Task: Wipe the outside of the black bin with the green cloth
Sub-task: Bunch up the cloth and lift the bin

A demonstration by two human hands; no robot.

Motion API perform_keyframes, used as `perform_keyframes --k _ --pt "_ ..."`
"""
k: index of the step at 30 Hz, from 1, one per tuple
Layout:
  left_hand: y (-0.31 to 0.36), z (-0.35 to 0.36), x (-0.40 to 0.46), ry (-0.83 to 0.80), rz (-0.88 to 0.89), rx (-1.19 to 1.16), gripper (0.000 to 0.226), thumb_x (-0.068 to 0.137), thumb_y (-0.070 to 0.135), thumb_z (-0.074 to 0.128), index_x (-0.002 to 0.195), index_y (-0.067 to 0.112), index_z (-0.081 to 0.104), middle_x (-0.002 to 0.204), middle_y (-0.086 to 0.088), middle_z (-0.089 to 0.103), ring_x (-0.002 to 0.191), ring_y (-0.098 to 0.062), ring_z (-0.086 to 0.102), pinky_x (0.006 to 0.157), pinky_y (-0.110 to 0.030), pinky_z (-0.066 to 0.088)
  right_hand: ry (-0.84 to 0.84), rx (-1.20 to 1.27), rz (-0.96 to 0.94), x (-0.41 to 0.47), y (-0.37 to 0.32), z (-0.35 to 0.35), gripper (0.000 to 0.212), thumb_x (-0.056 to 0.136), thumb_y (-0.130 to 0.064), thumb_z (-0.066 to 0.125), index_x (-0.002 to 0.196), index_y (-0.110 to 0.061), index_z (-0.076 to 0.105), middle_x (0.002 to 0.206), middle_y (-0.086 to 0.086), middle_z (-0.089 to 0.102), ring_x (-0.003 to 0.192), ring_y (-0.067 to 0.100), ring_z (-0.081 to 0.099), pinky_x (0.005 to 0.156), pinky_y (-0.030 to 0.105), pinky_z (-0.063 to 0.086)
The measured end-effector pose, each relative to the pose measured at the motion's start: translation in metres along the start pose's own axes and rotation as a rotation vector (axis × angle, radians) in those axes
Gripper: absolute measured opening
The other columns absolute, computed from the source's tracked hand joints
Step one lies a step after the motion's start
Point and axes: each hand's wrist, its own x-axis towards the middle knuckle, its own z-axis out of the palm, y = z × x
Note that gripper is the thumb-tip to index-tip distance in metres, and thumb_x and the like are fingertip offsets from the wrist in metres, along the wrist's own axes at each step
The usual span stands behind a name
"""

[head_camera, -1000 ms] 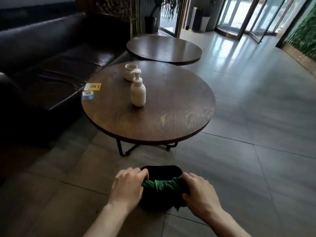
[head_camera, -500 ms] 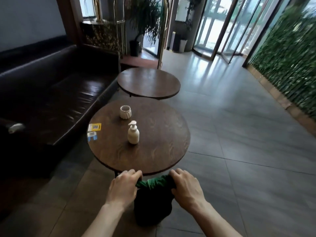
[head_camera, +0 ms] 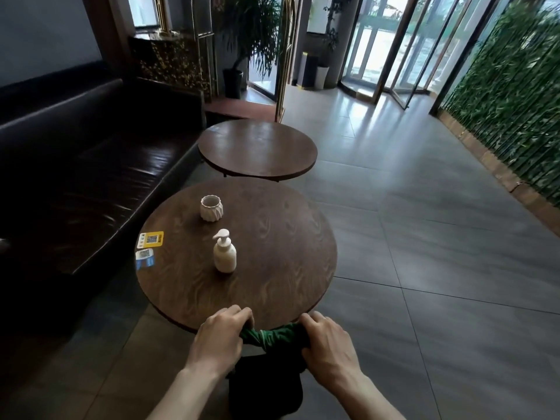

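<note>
Head view: left hand (head_camera: 218, 341) and right hand (head_camera: 328, 344) both curled around the ends of the green cloth (head_camera: 272, 336), which is bunched into a rope between them at 6 o'clock, just at the near edge of the round table (head_camera: 272, 268). Black bin (head_camera: 266, 386) directly below the cloth, between the forearms, over the grey tile floor (head_camera: 439, 298); whether it touches the floor cannot be told. On the table: white pump bottle (head_camera: 225, 251) upright near centre, white ribbed cup (head_camera: 211, 208) beyond it toward 11 o'clock, yellow card (head_camera: 151, 239) and blue card (head_camera: 145, 258) at the 9 o'clock rim. Second round table (head_camera: 257, 150) at 12 o'clock, dark sofa (head_camera: 91, 165) at 9–10 o'clock, green hedge wall (head_camera: 509, 95) at 2 o'clock.
</note>
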Motion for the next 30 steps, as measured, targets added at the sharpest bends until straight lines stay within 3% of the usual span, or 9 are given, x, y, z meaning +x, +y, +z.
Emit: perform_keyframes --k 11,17,18,20,22,25,30 --pt "-0.001 0.067 0.208 -0.086 -0.07 0.001 0.035 0.076 -0.001 0.059 0.094 0.029 0.06 0.095 0.012 0.06 0.096 -0.015 0.059 0.08 -0.036 0.052 -0.005 0.032 -0.042 0.21 0.107 0.011 0.02 0.087 -0.014 0.058 0.102 -0.023 0.049 0.104 -0.003 0.055 0.099 0.026 0.057 0.066 0.035 0.033" --pt "-0.028 0.117 0.307 -0.095 -0.037 0.046 0.037 0.083 0.002 0.06 0.104 0.032 0.058 0.104 0.011 0.059 0.104 -0.017 0.059 0.082 -0.041 0.055 0.051 0.015 -0.064 0.32 0.149 0.038 0.026 0.093 -0.018 0.06 0.118 -0.023 0.056 0.114 -0.005 0.057 0.107 0.023 0.058 0.066 0.033 0.039" --pt "-0.035 0.126 0.317 -0.124 -0.044 0.054 0.039 0.085 0.005 0.061 0.112 0.033 0.057 0.111 0.012 0.058 0.11 -0.017 0.058 0.085 -0.042 0.055 0.03 0.03 -0.066 0.333 0.155 0.048 0.036 0.095 -0.019 0.06 0.13 -0.026 0.056 0.124 -0.006 0.058 0.114 0.022 0.057 0.072 0.034 0.045" --pt "-0.049 0.146 0.33 -0.247 -0.083 0.096 0.053 0.09 0.016 0.066 0.135 0.037 0.049 0.135 0.013 0.052 0.128 -0.017 0.05 0.098 -0.041 0.053 -0.094 0.039 -0.092 0.35 0.167 0.072 0.061 0.096 -0.026 0.062 0.154 -0.032 0.042 0.154 -0.002 0.047 0.138 0.025 0.047 0.099 0.038 0.049" --pt "-0.063 0.165 0.332 -0.388 -0.114 0.182 0.071 0.093 0.03 0.067 0.153 0.04 0.031 0.159 0.011 0.034 0.148 -0.019 0.032 0.116 -0.04 0.039 -0.238 0.005 -0.12 0.358 0.176 0.097 0.078 0.097 -0.037 0.064 0.164 -0.036 0.024 0.172 0.005 0.023 0.157 0.029 0.024 0.123 0.042 0.033" --pt "-0.074 0.189 0.331 -0.458 -0.125 0.247 0.081 0.098 0.047 0.057 0.16 0.043 0.006 0.171 0.006 0.005 0.158 -0.02 0.001 0.128 -0.039 0.009 -0.273 -0.022 -0.138 0.366 0.187 0.125 0.085 0.1 -0.052 0.058 0.166 -0.04 0.006 0.176 0.006 -0.001 0.163 0.028 -0.001 0.132 0.046 0.017" --pt "-0.076 0.219 0.339 -0.479 -0.122 0.246 0.075 0.1 0.06 0.038 0.156 0.05 -0.011 0.17 0.004 -0.019 0.156 -0.023 -0.019 0.128 -0.043 -0.002 -0.272 -0.011 -0.186 0.376 0.195 0.154 0.084 0.101 -0.061 0.047 0.164 -0.045 -0.006 0.175 0.002 -0.013 0.162 0.026 -0.014 0.133 0.05 0.008"
